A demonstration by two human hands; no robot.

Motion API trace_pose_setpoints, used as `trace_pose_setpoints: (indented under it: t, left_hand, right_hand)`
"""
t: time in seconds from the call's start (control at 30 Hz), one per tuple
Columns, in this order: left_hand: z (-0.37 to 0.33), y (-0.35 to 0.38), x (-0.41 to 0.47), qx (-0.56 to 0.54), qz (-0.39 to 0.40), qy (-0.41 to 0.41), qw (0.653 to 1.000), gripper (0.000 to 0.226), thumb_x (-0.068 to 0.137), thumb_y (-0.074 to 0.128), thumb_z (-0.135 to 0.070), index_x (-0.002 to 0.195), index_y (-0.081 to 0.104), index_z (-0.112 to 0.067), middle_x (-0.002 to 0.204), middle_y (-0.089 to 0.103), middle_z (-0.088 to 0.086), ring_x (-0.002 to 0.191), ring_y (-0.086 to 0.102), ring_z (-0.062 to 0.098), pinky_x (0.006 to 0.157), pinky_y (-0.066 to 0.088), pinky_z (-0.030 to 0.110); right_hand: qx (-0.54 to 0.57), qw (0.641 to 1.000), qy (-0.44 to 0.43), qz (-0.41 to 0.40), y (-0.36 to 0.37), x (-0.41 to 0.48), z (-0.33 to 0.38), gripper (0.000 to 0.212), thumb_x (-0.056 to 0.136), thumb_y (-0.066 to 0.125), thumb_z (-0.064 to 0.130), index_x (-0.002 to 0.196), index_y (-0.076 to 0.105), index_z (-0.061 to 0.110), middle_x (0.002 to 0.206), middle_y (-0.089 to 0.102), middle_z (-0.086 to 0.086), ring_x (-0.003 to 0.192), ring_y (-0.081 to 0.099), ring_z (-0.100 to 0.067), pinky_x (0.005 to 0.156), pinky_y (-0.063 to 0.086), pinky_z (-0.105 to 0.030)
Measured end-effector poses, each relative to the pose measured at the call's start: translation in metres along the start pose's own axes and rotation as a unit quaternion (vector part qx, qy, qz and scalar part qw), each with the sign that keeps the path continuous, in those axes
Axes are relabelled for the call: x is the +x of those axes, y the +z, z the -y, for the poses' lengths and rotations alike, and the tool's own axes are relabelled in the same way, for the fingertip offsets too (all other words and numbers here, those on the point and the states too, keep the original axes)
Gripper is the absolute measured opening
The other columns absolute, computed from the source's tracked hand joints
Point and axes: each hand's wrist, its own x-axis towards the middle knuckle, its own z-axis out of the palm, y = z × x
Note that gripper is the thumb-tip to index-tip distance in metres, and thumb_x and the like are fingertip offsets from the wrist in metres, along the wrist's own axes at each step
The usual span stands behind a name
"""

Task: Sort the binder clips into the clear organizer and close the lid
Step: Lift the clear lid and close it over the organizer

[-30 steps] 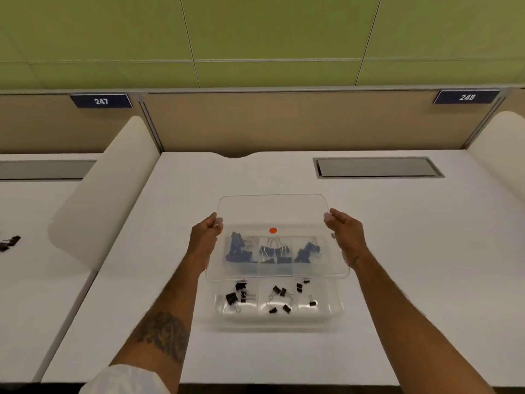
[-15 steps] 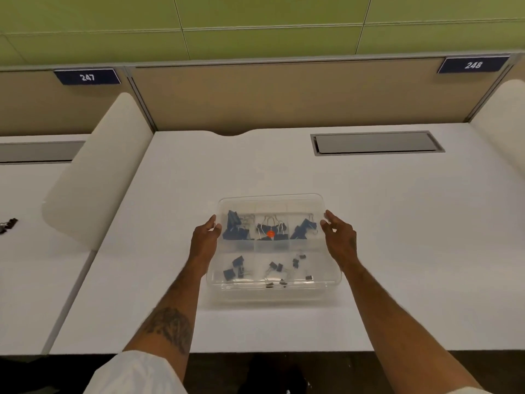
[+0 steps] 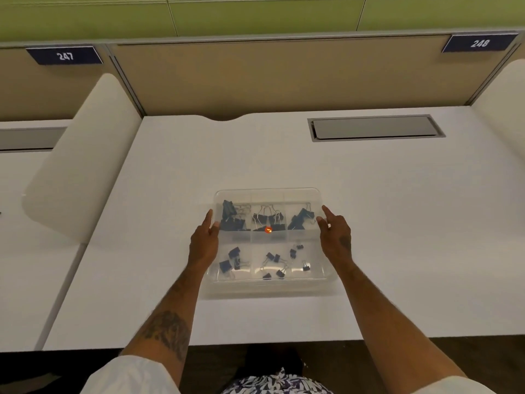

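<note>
Pushing harder on one side could leave a corner of the lid [image 3: 267, 194] popped up, since the left hand [image 3: 203, 243] and right hand [image 3: 335, 237], fingers [image 3: 209, 216] nearly straight, only touch the sides of the clear box [image 3: 270, 285] of clips [image 3: 234, 220] on the desk [image 3: 397, 237].

Left hand [image 3: 203, 243]: arm extended forward, palm turned inward, fingers straight. Right hand [image 3: 335, 237]: arm extended forward, palm turned inward, fingers straight.
</note>
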Motion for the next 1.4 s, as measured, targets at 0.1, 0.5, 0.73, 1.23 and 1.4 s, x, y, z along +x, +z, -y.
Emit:
trace_pose_setpoints:
  t: [0.1,0.5,0.73,1.23,1.4]
  left_hand:
    - [0.001,0.005,-0.011,0.046,-0.033,0.006,0.998,0.048,0.103,0.029,-0.041,0.145,0.035,-0.019,0.139,0.053,0.012,0.124,0.052,0.035,0.103,0.042,0.044]
    - [0.008,0.003,0.003,-0.063,-0.022,-0.072,0.995,0.033,0.101,0.039,-0.038,0.113,0.050,-0.010,0.109,0.059,0.011,0.092,0.057,0.026,0.085,0.050,0.040]
    - [-0.026,-0.011,0.051,-0.114,-0.004,-0.122,0.986,0.053,0.097,0.032,-0.057,0.106,0.056,-0.010,0.107,0.059,0.015,0.093,0.056,0.027,0.083,0.046,0.038]
    - [-0.040,0.012,0.109,-0.206,0.010,-0.218,0.954,0.059,0.098,0.037,-0.055,0.125,0.053,-0.005,0.113,0.057,0.012,0.093,0.054,0.026,0.064,0.043,0.028]
    - [-0.047,0.013,0.114,-0.200,-0.001,-0.218,0.955,0.054,0.096,0.038,-0.057,0.110,0.058,-0.009,0.112,0.062,0.014,0.092,0.059,0.029,0.072,0.048,0.033]
  right_hand:
    - [-0.021,1.000,0.008,0.000,0.003,0.000,-0.005,0.044,0.102,0.033,0.041,0.144,0.041,0.030,0.112,0.060,-0.009,0.104,0.058,-0.023,0.094,0.048,-0.037]
    - [0.006,0.998,0.056,0.006,0.001,0.008,-0.002,0.040,0.101,0.036,0.044,0.128,0.051,0.019,0.118,0.065,-0.011,0.095,0.063,-0.026,0.082,0.055,-0.039]
    - [0.047,0.995,0.090,0.004,-0.003,0.057,0.022,0.052,0.100,0.035,0.049,0.107,0.062,0.006,0.107,0.065,-0.015,0.097,0.062,-0.030,0.086,0.050,-0.040]
    - [0.199,0.959,0.204,-0.004,0.027,0.105,0.030,0.036,0.098,0.049,0.039,0.082,0.055,0.007,0.082,0.056,-0.010,0.080,0.053,-0.023,0.080,0.048,-0.036]
    - [0.171,0.963,0.210,-0.009,0.026,0.115,0.038,0.039,0.099,0.046,0.039,0.075,0.054,0.009,0.077,0.055,-0.008,0.079,0.053,-0.023,0.076,0.046,-0.034]
